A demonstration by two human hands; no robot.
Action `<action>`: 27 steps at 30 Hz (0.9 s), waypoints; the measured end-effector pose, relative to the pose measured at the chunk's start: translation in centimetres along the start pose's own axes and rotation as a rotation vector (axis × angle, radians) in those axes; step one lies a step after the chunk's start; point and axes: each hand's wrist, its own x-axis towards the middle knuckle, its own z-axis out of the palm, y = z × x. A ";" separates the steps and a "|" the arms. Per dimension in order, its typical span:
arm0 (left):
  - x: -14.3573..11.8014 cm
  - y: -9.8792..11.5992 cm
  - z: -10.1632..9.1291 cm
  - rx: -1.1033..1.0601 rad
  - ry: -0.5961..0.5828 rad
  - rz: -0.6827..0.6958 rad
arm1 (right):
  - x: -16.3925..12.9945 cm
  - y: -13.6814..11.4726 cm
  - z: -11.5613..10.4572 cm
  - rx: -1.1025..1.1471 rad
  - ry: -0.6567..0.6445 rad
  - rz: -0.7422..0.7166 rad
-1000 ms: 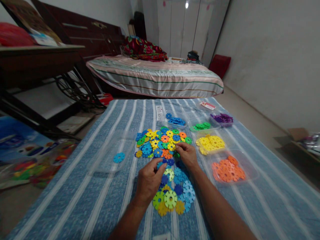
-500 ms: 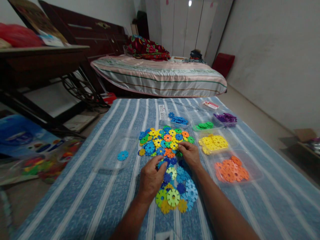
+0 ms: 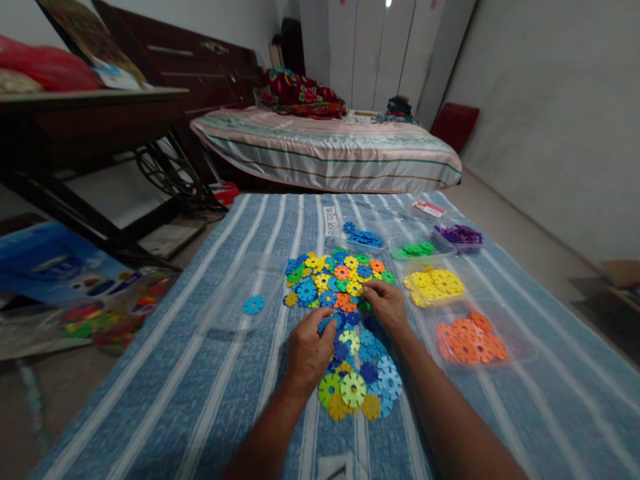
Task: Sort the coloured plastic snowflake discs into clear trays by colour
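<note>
Plastic notched discs (image 3: 345,313), heaped at 12 o'clock on the striped cloth (image 3: 200,373), look light, stiff and slippery, best pinched by the rim; left hand (image 3: 307,353) and right hand (image 3: 386,308) curl fingertips onto them, grip unclear.

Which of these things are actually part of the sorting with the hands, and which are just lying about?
In use:
left hand
right hand
mixed discs
yellow discs
orange discs
green discs
purple discs

Lying about:
bed
dark table
red card
</note>
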 end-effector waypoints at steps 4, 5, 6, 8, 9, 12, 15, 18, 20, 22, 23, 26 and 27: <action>0.0 0.1 -0.1 0.004 -0.002 -0.013 | -0.1 -0.1 0.0 0.004 0.003 0.012; 0.0 0.1 -0.1 0.007 -0.007 -0.013 | -0.1 -0.1 0.0 0.002 0.001 0.013; 0.0 0.1 -0.1 0.010 -0.012 -0.013 | -0.1 -0.1 0.0 0.000 0.000 0.016; 0.0 0.0 -0.1 0.014 -0.015 -0.010 | -0.1 0.0 0.0 -0.003 -0.001 0.023; 0.0 0.0 0.0 0.014 -0.013 -0.009 | -0.1 0.0 -0.1 -0.003 -0.001 0.026; 0.0 -0.1 0.0 0.010 -0.009 -0.005 | -0.1 0.1 -0.1 -0.005 -0.005 0.021; 0.0 -0.1 0.0 0.013 -0.012 -0.024 | -0.1 0.0 -0.1 -0.012 -0.008 0.004; 0.1 -0.1 0.0 0.023 -0.015 -0.053 | 0.0 0.1 -0.2 -0.017 -0.007 -0.004; 0.1 -0.1 0.0 0.026 -0.017 -0.060 | 0.0 0.1 -0.2 -0.023 -0.009 -0.009; 0.0 -0.1 0.1 0.022 -0.013 -0.061 | 0.0 0.2 -0.2 -0.026 -0.012 -0.014; 0.0 -0.2 0.1 0.020 -0.012 -0.060 | 0.0 0.2 -0.2 -0.026 -0.013 -0.016; -0.1 -0.3 0.1 0.011 -0.014 -0.057 | 0.0 0.3 -0.2 -0.019 -0.017 -0.022; 0.0 -0.4 0.1 0.009 -0.015 -0.054 | -0.1 0.3 -0.2 -0.016 -0.018 -0.023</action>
